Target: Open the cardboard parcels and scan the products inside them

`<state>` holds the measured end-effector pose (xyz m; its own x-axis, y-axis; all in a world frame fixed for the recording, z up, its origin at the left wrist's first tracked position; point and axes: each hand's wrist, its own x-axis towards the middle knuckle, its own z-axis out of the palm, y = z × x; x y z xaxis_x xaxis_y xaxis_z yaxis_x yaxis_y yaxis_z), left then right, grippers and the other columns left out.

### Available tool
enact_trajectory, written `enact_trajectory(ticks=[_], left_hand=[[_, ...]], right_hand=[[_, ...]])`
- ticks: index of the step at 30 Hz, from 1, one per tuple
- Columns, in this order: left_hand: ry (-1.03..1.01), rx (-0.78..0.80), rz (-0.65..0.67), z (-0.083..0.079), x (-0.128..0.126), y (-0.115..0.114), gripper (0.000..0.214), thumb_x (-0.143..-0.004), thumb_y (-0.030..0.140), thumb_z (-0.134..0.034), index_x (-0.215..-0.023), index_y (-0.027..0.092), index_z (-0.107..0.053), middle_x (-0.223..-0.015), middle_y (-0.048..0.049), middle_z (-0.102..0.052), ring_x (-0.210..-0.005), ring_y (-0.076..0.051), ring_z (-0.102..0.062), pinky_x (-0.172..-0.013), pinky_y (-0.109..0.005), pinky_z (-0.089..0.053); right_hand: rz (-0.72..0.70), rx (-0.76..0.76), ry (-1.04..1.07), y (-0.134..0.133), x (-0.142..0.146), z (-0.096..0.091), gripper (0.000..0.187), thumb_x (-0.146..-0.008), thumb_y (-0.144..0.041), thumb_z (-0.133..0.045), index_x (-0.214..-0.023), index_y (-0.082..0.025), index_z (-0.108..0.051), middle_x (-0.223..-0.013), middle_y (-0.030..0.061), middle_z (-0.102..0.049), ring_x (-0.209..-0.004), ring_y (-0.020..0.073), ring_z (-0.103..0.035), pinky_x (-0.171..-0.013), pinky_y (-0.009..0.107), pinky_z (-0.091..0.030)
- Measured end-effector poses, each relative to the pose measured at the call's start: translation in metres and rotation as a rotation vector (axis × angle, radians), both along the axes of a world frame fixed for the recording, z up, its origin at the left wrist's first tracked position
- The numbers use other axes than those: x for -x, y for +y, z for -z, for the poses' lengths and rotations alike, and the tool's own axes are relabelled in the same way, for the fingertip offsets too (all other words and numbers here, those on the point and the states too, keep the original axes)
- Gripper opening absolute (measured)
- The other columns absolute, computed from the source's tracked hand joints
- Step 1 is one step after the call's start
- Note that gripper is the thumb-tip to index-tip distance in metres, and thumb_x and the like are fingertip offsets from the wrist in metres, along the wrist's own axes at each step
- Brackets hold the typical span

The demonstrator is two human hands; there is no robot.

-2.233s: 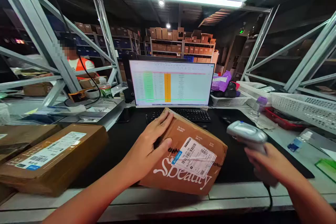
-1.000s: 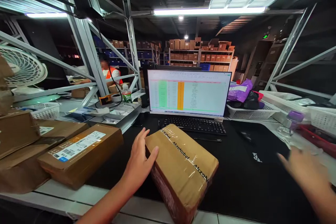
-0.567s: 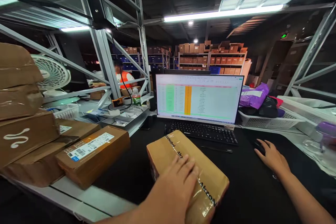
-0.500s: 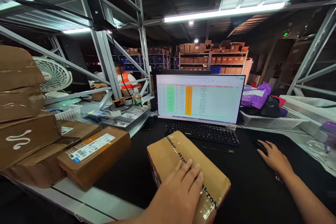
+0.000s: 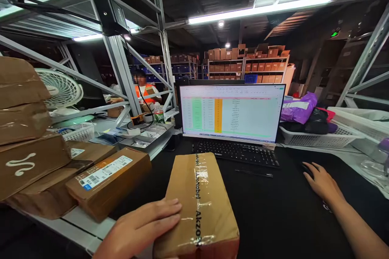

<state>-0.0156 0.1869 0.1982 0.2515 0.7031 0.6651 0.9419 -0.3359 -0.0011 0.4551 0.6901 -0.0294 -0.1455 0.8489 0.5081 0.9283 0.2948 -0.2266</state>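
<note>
A taped cardboard box (image 5: 209, 194) with black lettering along its tape lies on the black desk mat in front of the keyboard. My left hand (image 5: 146, 222) grips its near left edge, fingers stretched over the top and thumb low at the near end, mostly out of sight. Over on the right, my right hand (image 5: 323, 180) rests curved over a dark computer mouse (image 5: 306, 170), which is largely hidden under the fingers. A monitor (image 5: 232, 113) showing a spreadsheet with green and orange columns stands behind the keyboard (image 5: 234, 153).
Cardboard boxes are stacked on the left, a labelled box (image 5: 106, 178) nearest. A fan (image 5: 59, 89) and a metal tray (image 5: 146, 137) stand behind them. A white basket (image 5: 319, 137) holds purple and black bags. A pen (image 5: 253, 173) lies near the keyboard. Another person (image 5: 147, 91) sits beyond the rack.
The box has turned so its length points towards the monitor, its near end swinging left. My left hand has slid from its top to its left edge. My right hand stays at the mouse.
</note>
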Motion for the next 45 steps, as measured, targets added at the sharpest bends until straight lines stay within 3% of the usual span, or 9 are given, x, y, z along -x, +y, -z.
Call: enact_trajectory(ticks=[4,14,18,21,27,32,37,41,45], left_hand=[[0.086,-0.042,-0.08,0.005,0.008,-0.013,0.051,-0.082,0.051,-0.074,-0.128,0.032,-0.063,-0.122,0.0007,-0.073,-0.106,-0.019,-0.073,-0.089,-0.024,-0.062],[-0.012,0.059,-0.079,0.028,0.006,-0.042,0.053,-0.089,0.047,-0.068,-0.139,0.034,-0.057,-0.136,-0.0006,-0.066,-0.117,-0.019,-0.068,-0.103,-0.023,-0.054],[-0.022,0.077,-0.091,0.032,0.002,-0.05,0.048,-0.095,0.039,-0.06,-0.142,0.031,-0.054,-0.143,0.0003,-0.06,-0.125,-0.015,-0.063,-0.107,-0.02,-0.049],[-0.069,0.067,-0.085,0.043,0.004,-0.05,0.044,-0.097,0.037,-0.057,-0.141,0.032,-0.054,-0.146,0.0013,-0.058,-0.128,-0.016,-0.06,-0.11,-0.022,-0.046],[-0.063,0.017,-0.023,0.056,0.015,-0.036,0.049,-0.095,0.031,-0.056,-0.144,0.032,-0.053,-0.147,0.0005,-0.057,-0.128,-0.02,-0.061,-0.113,-0.026,-0.047],[0.04,-0.061,0.047,0.045,0.009,-0.017,0.05,-0.095,0.025,-0.058,-0.144,0.022,-0.052,-0.145,-0.0056,-0.058,-0.131,-0.021,-0.058,-0.114,-0.028,-0.046],[0.104,-0.21,0.028,0.021,-0.01,0.01,0.031,-0.095,0.019,-0.058,-0.125,0.012,-0.063,-0.128,-0.0118,-0.069,-0.12,-0.021,-0.065,-0.105,-0.03,-0.054],[0.148,-0.229,-0.012,-0.005,-0.014,0.031,0.025,-0.101,0.025,-0.048,-0.108,0.012,-0.068,-0.108,-0.0108,-0.075,-0.096,-0.02,-0.072,-0.083,-0.031,-0.062],[0.149,-0.148,-0.016,-0.023,-0.008,0.04,0.035,-0.104,0.03,-0.039,-0.103,0.015,-0.071,-0.097,-0.0076,-0.076,-0.088,-0.019,-0.073,-0.077,-0.03,-0.061]], right_hand=[[0.02,0.012,-0.005,-0.006,0.003,-0.007,0.058,-0.093,-0.048,-0.036,-0.138,-0.021,-0.06,-0.144,0.0189,-0.05,-0.127,0.0391,-0.054,-0.101,0.054,-0.048],[0.024,0.057,-0.05,-0.021,0.005,-0.024,0.055,-0.096,-0.045,-0.04,-0.143,-0.02,-0.055,-0.146,0.0201,-0.046,-0.129,0.0368,-0.053,-0.104,0.048,-0.047],[0.061,-0.001,-0.032,-0.045,0.022,-0.047,0.06,-0.095,-0.042,-0.046,-0.147,-0.012,-0.048,-0.15,0.0253,-0.038,-0.137,0.0427,-0.042,-0.109,0.057,-0.04],[-0.051,-0.057,-0.069,-0.075,0.046,-0.071,0.051,-0.098,-0.032,-0.046,-0.141,-0.004,-0.051,-0.15,0.029,-0.037,-0.14,0.0422,-0.037,-0.114,0.059,-0.034],[-0.28,0.1,-0.175,-0.116,0.102,-0.089,0.039,-0.097,-0.041,-0.062,-0.129,-0.019,-0.059,-0.133,0.0096,-0.058,-0.114,0.0254,-0.06,-0.096,0.048,-0.053],[-0.422,0.18,-0.18,-0.137,0.149,-0.098,0.036,-0.098,-0.04,-0.061,-0.126,-0.018,-0.061,-0.129,0.0088,-0.06,-0.109,0.0243,-0.062,-0.092,0.044,-0.056],[-0.506,0.224,-0.162,-0.155,0.182,-0.107,0.036,-0.097,-0.04,-0.061,-0.126,-0.018,-0.061,-0.128,0.0089,-0.06,-0.109,0.0242,-0.062,-0.092,0.044,-0.056],[-0.489,0.236,-0.109,-0.163,0.19,-0.109,0.036,-0.097,-0.041,-0.061,-0.125,-0.018,-0.061,-0.126,0.0083,-0.062,-0.106,0.0229,-0.063,-0.09,0.043,-0.056],[-0.402,0.197,-0.019,-0.175,0.177,-0.124,0.032,-0.101,-0.036,-0.053,-0.122,-0.014,-0.062,-0.116,0.0136,-0.066,-0.09,0.0201,-0.068,-0.084,0.039,-0.057]])
